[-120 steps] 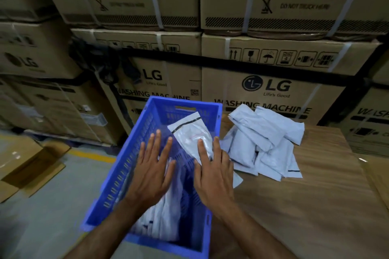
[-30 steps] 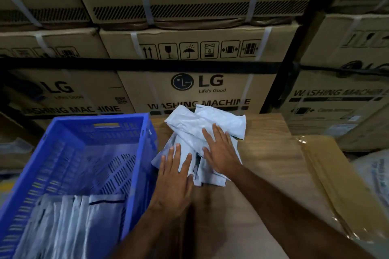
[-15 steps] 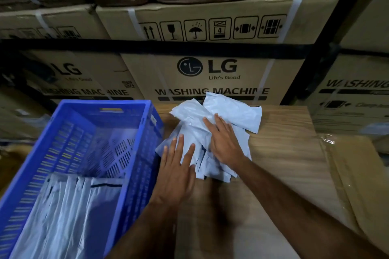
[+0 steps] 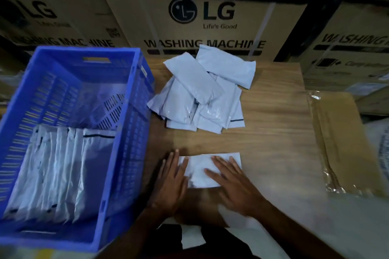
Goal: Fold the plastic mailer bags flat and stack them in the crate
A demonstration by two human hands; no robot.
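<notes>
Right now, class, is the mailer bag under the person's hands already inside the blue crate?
No: the mailer bag lies flat on the wooden table, pressed by both hands, beside the blue crate.

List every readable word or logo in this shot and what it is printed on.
"LG": middle carton behind the table.
"Life's Good": same carton, under the logo.
"WASHING MACHINE": same carton, lower down.
"LG": left carton, partly cut off.
"WASHING": right carton, cut off.
Smaller carton print: too blurred to read.
</notes>
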